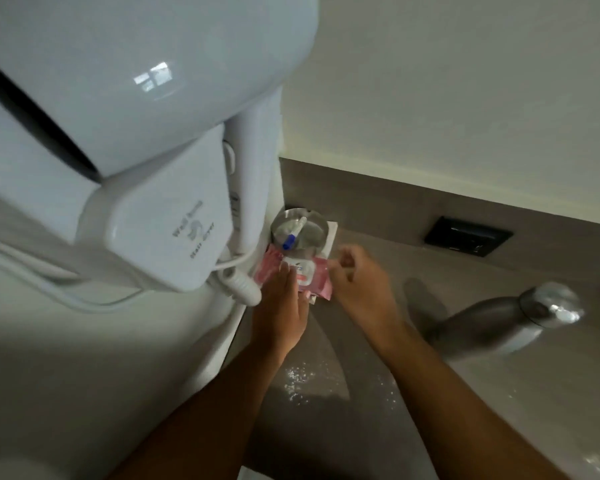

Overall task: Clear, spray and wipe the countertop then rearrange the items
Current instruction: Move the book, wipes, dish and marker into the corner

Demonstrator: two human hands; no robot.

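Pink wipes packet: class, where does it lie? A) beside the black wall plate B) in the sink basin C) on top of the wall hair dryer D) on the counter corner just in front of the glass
D: the pink wipes packet lies on the counter corner directly before the glass, under the left hand.

The grey countertop (378,427) carries a pink wipes pack (312,280), a glass (297,232), and a metal bottle (492,327).
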